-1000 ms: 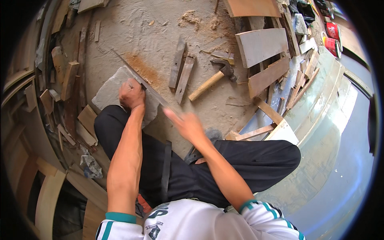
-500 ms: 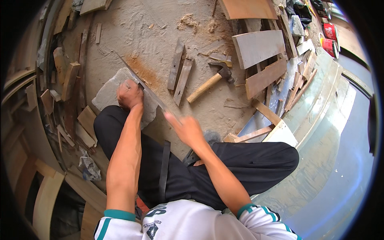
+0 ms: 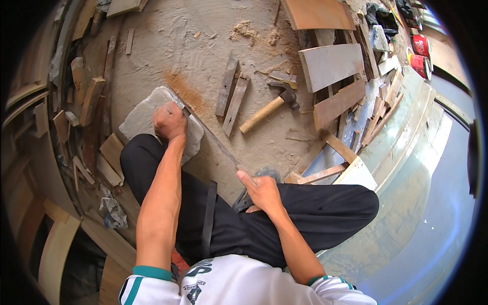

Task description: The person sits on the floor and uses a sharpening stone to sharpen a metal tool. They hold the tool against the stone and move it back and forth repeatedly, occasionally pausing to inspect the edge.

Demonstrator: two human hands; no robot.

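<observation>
A pale stone block lies on the ground by my left knee. My left hand is closed in a fist on top of it; a small dark edge shows beside the fingers, but the piece they press is hidden. My right hand grips the near end of a long, thin saw, thumb stretched along it. Seen almost edge-on, the saw slants away to the upper left and crosses the block's right side next to my left fist. Reddish-brown sawdust is spread just beyond it.
A claw hammer and two narrow wood strips lie ahead. Stacked boards stand at the right, near red cans. Wood offcuts crowd the left side. Glass-like sheets lie at the far right.
My right hand has drawn the saw back toward me and to the right. My left fist stays on the block. The whole view has shifted slightly.
</observation>
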